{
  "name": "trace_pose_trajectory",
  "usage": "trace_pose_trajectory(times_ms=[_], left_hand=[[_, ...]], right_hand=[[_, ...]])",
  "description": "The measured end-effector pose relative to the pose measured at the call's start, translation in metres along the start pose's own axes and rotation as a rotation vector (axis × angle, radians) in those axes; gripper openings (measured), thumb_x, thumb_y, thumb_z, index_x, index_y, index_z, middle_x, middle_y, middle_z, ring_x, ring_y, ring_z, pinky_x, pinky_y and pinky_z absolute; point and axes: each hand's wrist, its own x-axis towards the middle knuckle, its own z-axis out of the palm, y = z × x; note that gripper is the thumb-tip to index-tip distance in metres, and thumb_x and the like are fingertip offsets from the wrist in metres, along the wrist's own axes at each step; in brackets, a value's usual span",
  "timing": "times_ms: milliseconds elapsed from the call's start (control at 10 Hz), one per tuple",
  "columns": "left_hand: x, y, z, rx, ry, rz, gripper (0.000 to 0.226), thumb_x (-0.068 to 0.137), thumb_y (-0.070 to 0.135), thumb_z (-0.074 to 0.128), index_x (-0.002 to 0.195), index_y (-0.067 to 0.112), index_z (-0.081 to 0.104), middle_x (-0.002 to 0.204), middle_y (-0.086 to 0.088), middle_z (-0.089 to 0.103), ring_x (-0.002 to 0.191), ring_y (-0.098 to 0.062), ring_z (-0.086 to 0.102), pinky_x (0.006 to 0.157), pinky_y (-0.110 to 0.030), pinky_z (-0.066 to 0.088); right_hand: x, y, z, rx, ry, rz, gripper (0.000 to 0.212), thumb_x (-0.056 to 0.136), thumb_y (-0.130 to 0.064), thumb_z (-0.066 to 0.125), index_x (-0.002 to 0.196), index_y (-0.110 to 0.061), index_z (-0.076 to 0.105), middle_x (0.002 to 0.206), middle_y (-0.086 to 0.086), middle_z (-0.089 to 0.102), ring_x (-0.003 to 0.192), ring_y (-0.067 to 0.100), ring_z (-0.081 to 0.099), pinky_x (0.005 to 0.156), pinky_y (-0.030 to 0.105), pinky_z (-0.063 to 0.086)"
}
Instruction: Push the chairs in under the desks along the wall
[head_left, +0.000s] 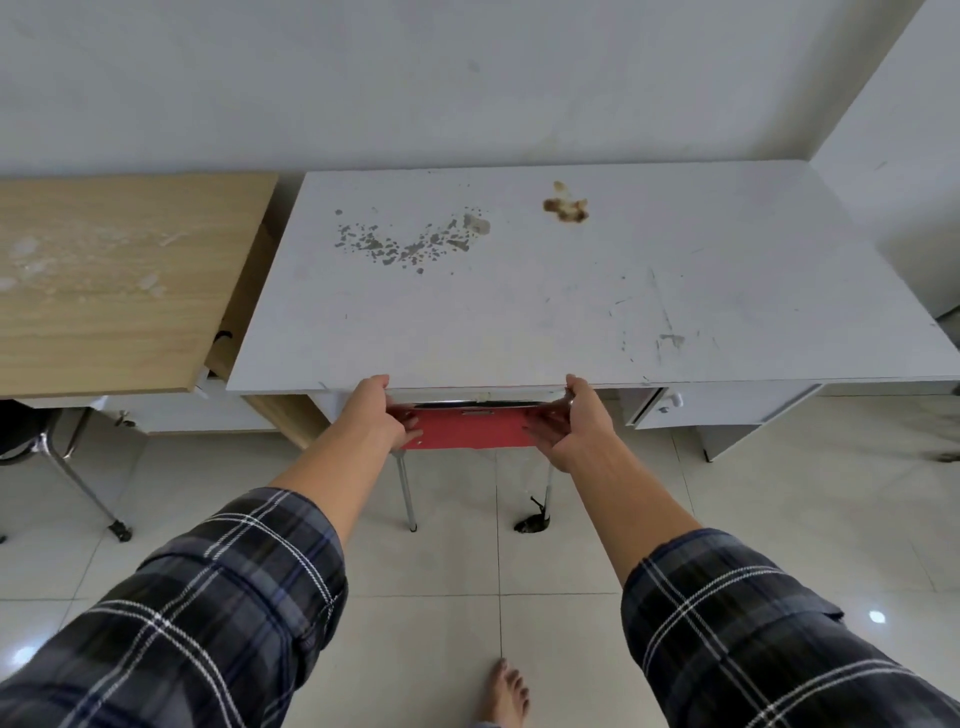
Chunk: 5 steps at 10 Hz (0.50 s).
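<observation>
A red chair (470, 430) with a chrome top rail and thin metal legs stands almost fully under the white desk (571, 291); only its backrest and two rear legs show. My left hand (376, 410) grips the left end of the backrest, thumb up against the desk's front edge. My right hand (579, 418) grips the right end the same way. Both arms reach straight forward in plaid sleeves. A second chair (57, 457), dark with chrome legs, sticks out at the far left under the wooden desk (119, 291).
The wall runs right behind both desks. The white desk has a drawer unit (722, 410) on its right side. A dark scrap (532, 522) lies on the tiled floor by the red chair's right leg. My bare foot (504, 693) stands at the bottom.
</observation>
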Motion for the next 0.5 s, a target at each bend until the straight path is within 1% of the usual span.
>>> trace_pose_trajectory(times_ms=[100,200,300,400,500], left_hand=[[-0.013,-0.004,0.0,0.049,-0.017,0.043,0.021,0.09,0.018,0.061,0.075,0.008,0.049,0.091,-0.013,0.051,0.106,-0.037,0.059,0.1,-0.053,0.044],[-0.029,-0.007,-0.001,0.13,-0.043,0.066,0.011,0.088,0.006,0.058,0.079,0.004,0.054,0.09,-0.011,0.056,0.106,-0.037,0.062,0.099,-0.05,0.045],[-0.05,-0.009,0.004,0.242,-0.082,0.049,0.027,0.088,0.004,0.058,0.115,0.004,0.057,0.126,-0.016,0.055,0.108,-0.039,0.06,0.099,-0.049,0.046],[-0.079,-0.01,0.013,0.384,-0.185,0.043,0.057,0.091,0.011,0.059,0.143,0.009,0.036,0.146,-0.023,0.038,0.114,-0.04,0.058,0.1,-0.048,0.045],[-0.114,-0.016,0.02,0.523,-0.255,0.187,0.058,0.091,0.018,0.059,0.144,0.008,0.036,0.145,-0.022,0.041,0.115,-0.038,0.057,0.101,-0.047,0.044]], right_hand=[[-0.012,0.008,-0.012,0.007,-0.04,-0.044,0.021,0.096,-0.032,0.073,0.096,-0.013,0.064,0.101,0.015,0.074,0.087,0.033,0.077,0.067,0.05,0.063],[-0.03,0.021,-0.028,-0.07,-0.058,-0.087,0.012,0.102,-0.022,0.064,0.102,-0.01,0.063,0.098,0.015,0.074,0.083,0.029,0.076,0.064,0.043,0.062],[-0.055,0.035,-0.049,-0.143,-0.09,-0.156,0.011,0.104,-0.018,0.059,0.112,-0.011,0.064,0.099,0.014,0.076,0.082,0.025,0.077,0.065,0.038,0.063],[-0.083,0.045,-0.072,-0.219,-0.1,-0.264,0.017,0.102,-0.017,0.062,0.116,-0.008,0.065,0.102,0.012,0.078,0.081,0.023,0.078,0.064,0.036,0.064],[-0.119,0.051,-0.101,-0.309,-0.093,-0.414,0.015,0.102,-0.018,0.063,0.113,-0.01,0.067,0.101,0.01,0.08,0.086,0.025,0.079,0.072,0.037,0.066]])
